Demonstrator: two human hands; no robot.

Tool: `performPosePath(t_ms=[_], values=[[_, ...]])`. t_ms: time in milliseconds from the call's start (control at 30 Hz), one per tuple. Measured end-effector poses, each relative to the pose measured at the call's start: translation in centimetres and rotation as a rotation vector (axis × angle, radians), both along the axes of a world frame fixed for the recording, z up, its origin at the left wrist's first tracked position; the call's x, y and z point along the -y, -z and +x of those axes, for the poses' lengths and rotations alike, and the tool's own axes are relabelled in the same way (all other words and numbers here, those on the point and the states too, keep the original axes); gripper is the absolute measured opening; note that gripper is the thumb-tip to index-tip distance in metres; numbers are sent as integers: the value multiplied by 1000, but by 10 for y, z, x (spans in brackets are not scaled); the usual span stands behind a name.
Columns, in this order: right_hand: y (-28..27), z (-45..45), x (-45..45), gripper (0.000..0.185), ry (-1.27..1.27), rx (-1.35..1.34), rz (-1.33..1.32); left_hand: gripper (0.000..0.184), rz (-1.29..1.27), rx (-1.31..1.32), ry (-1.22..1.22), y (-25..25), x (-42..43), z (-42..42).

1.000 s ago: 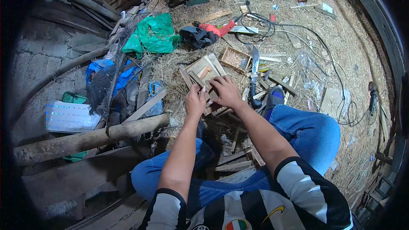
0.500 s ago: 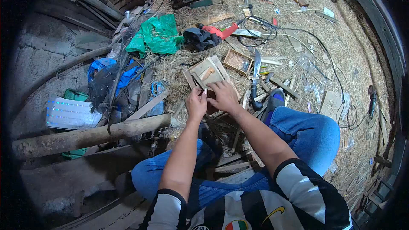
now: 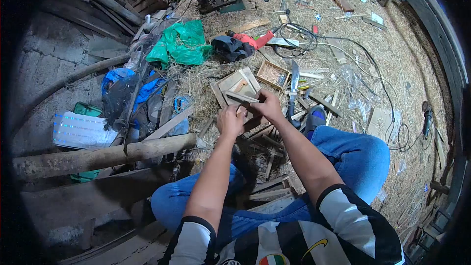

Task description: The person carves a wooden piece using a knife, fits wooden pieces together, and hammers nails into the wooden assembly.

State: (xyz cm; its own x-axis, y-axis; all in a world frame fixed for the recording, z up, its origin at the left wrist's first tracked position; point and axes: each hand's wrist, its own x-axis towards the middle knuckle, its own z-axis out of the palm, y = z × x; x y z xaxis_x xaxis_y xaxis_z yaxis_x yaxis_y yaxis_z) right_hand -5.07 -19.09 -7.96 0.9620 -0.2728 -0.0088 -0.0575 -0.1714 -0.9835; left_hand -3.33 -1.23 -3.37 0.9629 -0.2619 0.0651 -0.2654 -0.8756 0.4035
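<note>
In front of me, my left hand (image 3: pixel 231 119) and my right hand (image 3: pixel 268 106) are both closed on a small wooden piece (image 3: pixel 241 96), one on each side. A pale straight edge of it shows above the fingers; most of the rest is hidden by my hands, so its full shape is unclear. Just beyond lies a flat, pale wooden board (image 3: pixel 249 76) with raised strips at its sides. On that board rests a small orange-brown piece (image 3: pixel 240 86), partly covered by the held wood.
To the right are a small wooden tray of nails or screws (image 3: pixel 273 74) and a large knife (image 3: pixel 295 76). Farther off lie a red power tool (image 3: pixel 255 40), a green plastic bag (image 3: pixel 180 41) and a black cord (image 3: pixel 360 44). A round log (image 3: pixel 108 154) crosses the left side.
The held wooden piece has been turned and lifted, so its pale edge now shows above my fingers. My right hand has shifted right, my left hand slightly down.
</note>
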Motion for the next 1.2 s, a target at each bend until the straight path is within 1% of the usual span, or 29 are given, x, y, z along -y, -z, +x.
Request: performPosePath(t_ms=[33,67,100,133,200,233,300,333,367,400,433,467,500,533,600,633,667,700,733,767,800,867,900,933,967,1000,1067,1133,1200], values=[[9,4,1,27,22,-26,163,38,-3,1,2,-1,2,1],[17,8,3,26,44,-51,327,37,-35,-94,-54,-2,4,1],[9,9,9,22,42,-54,359,36,-67,-189,-111,-4,5,1],[-6,9,13,22,43,-52,357,36,-69,-187,-109,2,5,2],[-29,9,20,20,90,-85,595,34,-144,-315,-244,16,3,4],[-36,12,23,19,118,-25,583,34,-148,-312,-242,21,2,5],[-54,12,35,18,148,-66,690,33,-362,-412,-233,28,-6,6],[-64,12,40,18,156,-49,743,33,-366,-406,-232,41,-12,8],[-74,13,43,16,212,-71,819,30,-556,-358,-267,53,-19,11],[-84,13,46,12,213,-15,880,28,-746,-304,-301,57,-26,14],[-91,14,52,9,210,-26,870,26,-820,-510,-305,25,-30,16],[-98,14,56,7,205,-36,860,26,-823,-497,-306,-6,-29,14],[-110,14,57,7,155,40,783,26,-1005,-602,-328,-43,-27,10],[-123,13,59,10,146,-62,830,25,-1189,-705,-343,-77,-25,8],[-146,11,56,5,11,3,735,24,-1141,-650,-331,-121,-25,16],[-171,8,48,5,0,14,734,23,-1143,-626,-259,-137,-31,20],[-206,3,37,16,-20,54,651,24,-1143,-602,-186,-154,-34,24],[-237,-4,27,27,-38,90,570,24,-1147,-591,-184,-177,-34,24],[-261,-9,23,27,-45,99,569,26,-1233,-616,-162,-202,-33,22],[-283,-14,19,36,-126,102,352,28,-1319,-641,-138,-220,-34,21],[-300,-18,14,45,-200,107,133,28,-1320,-628,-129,-230,-38,22],[-314,-23,3,41,-239,229,5,32,-1484,-836,29,-247,-43,23],[-330,-31,0,39,-281,212,2,32,-1529,-731,7,-274,-30,4],[-345,-43,-3,38,-324,190,0,32,-1532,-725,13,-284,-24,-7],[-349,-48,-8,34,-302,184,71,31,-1527,-657,-6,-291,-20,-15],[-349,-54,-10,34,-302,189,68,31,-1519,-590,-25,-297,-17,-23],[-347,-62,-9,32,-284,183,-108,28,-1574,-614,-3,-303,-13,-38],[-344,-68,-9,32,-274,167,-63,26,-1586,-520,0,-305,-5,-50],[-338,-73,-6,31,-251,215,-192,25,-1594,-535,-16,-309,1,-58]])
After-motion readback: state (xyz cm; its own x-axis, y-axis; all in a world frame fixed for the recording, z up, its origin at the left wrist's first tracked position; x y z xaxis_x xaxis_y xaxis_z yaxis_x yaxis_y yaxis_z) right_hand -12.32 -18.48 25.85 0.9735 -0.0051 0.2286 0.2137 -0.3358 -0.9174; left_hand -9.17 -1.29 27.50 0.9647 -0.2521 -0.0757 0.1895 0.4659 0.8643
